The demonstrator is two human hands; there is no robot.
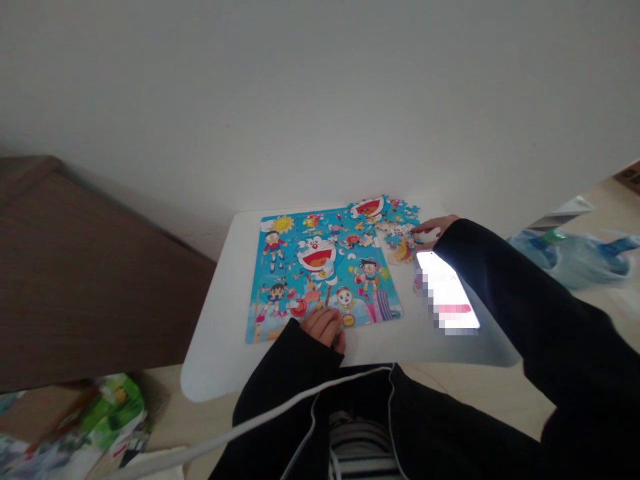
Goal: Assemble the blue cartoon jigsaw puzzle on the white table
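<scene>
A blue cartoon jigsaw puzzle board (295,260) lies flat on a small white table (220,293). My left hand (324,325) rests at the board's lower edge with its fingers curled; whatever they hold, if anything, is hidden. At the right end of a heap of loose puzzle pieces (387,212), my right hand (434,230) reaches in with bent fingers. A pale shape shows between these fingers, too blurred to name. The heap overlaps the board's upper right corner. Just below the right hand is a lit phone (450,297), its screen partly pixelated.
Behind the table rises a plain wall (320,100). Brown furniture (90,273) stands to the left, with bags and a box (47,410) on the floor below. Clear blue plastic bottles (575,257) are at the right. A white cable (280,410) crosses in front of my body.
</scene>
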